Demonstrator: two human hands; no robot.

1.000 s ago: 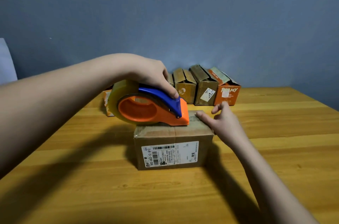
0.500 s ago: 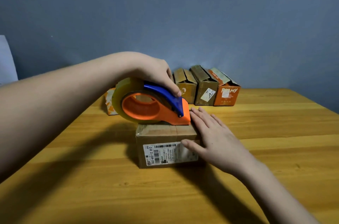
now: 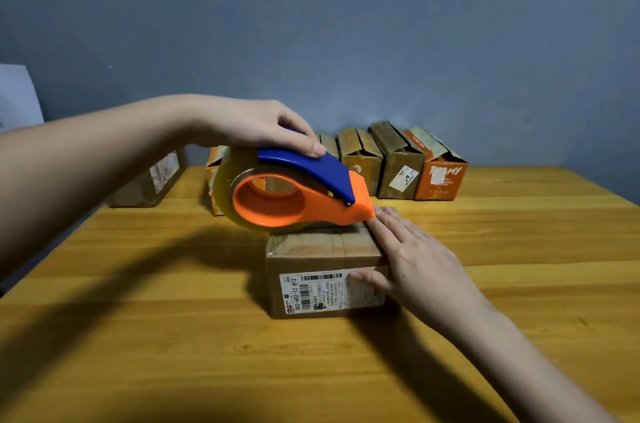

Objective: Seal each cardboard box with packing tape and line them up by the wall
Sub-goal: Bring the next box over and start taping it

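A small brown cardboard box (image 3: pixel 311 260) with a white barcode label on its front stands in the middle of the wooden table (image 3: pixel 173 336). My left hand (image 3: pixel 256 126) grips an orange and blue tape dispenser (image 3: pixel 291 194) holding a clear roll, its nose down on the box's top. My right hand (image 3: pixel 412 256) lies flat over the box's right top edge, fingers straight beside the dispenser's nose, thumb against the front face.
Several boxes stand in a row by the blue wall: brown ones (image 3: pixel 360 159) (image 3: pixel 398 163) and an orange one (image 3: pixel 440 170). Another orange box (image 3: pixel 213 180) sits behind the dispenser and a brown box (image 3: pixel 152 180) at the left. A white sheet (image 3: pixel 17 97) is at far left.
My right hand moved from the box's far right corner to lie flat over its right top edge and front. The dispenser shifted slightly right along the box top.
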